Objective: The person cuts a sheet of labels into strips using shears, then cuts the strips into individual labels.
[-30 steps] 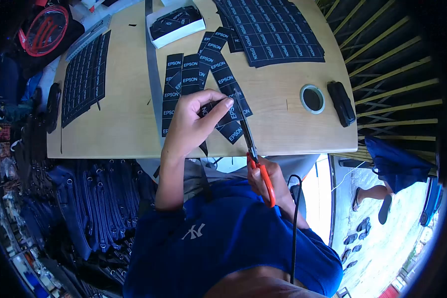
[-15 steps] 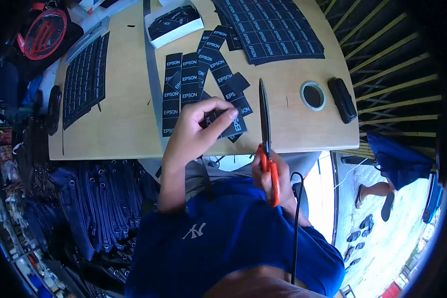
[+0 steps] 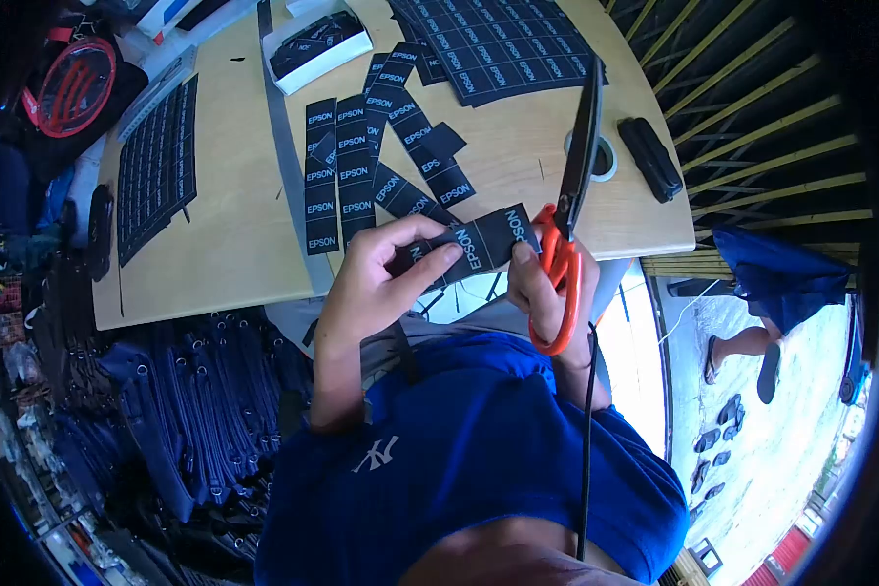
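A black strip printed EPSON (image 3: 483, 244) is pinched at its left part by my left hand (image 3: 386, 278), just over the table's front edge. My right hand (image 3: 554, 293) holds orange-handled scissors (image 3: 578, 156), their blades closed and pointing up and away, while its thumb and finger touch the strip's right end. More EPSON strips (image 3: 355, 161) lie on the table beyond my left hand, some of them overlapping.
The wooden table (image 3: 234, 215) carries large printed sheets (image 3: 503, 49), a stack at the left (image 3: 158, 166), a white box of black pieces (image 3: 322, 49), a tape roll (image 3: 604, 159) and a black case (image 3: 649, 158). Dark straps hang below left. A person's leg (image 3: 742, 344) shows at right.
My right hand has moved up with the scissors and now meets the strip's right end. The strip shows more fully, stretched between both hands. The view has shifted slightly.
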The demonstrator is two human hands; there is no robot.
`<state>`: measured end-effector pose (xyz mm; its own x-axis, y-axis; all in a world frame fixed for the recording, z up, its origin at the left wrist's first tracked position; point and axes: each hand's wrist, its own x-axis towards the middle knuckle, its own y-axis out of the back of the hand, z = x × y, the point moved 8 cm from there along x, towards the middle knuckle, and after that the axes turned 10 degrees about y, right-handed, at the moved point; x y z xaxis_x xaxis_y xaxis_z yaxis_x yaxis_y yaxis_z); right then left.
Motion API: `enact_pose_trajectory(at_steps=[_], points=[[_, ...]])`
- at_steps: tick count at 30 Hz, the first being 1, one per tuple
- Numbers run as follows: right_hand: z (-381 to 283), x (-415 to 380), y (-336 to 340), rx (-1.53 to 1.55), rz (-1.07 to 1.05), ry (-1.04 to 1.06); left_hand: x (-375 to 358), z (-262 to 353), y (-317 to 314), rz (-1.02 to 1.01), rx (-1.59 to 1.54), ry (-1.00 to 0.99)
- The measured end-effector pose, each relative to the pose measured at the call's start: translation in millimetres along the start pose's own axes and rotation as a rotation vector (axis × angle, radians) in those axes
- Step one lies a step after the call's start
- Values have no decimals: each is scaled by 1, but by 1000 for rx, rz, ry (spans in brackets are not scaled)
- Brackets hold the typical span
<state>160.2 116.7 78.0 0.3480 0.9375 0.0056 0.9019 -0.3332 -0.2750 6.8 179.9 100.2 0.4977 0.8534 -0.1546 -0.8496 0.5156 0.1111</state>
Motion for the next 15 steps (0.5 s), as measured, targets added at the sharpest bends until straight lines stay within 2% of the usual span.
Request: enact_pose_trajectory(at_steps=[3,5,6,7,9,10,11,15], points=[[1,-2,-2,-42,-74,10,-3,4,2,53,10,20],[7,-9,-7,94,-186,-3,-3,14,7,109,33,-70],[2,-12,-10,67,-275,82,-3,16,9,116,33,-73],[6,-16,-7,69,-281,83,-3,18,13,144,48,-72],[13,-26,-9,122,-382,60,-2,22,17,175,64,-74],[17,-32,-8,103,-386,-24,-2,25,20,200,67,-77],[19,-37,-4,104,-388,-25,-1,27,23,224,70,-80],[36,-59,10,-72,-472,-111,6,30,40,285,26,-102]])
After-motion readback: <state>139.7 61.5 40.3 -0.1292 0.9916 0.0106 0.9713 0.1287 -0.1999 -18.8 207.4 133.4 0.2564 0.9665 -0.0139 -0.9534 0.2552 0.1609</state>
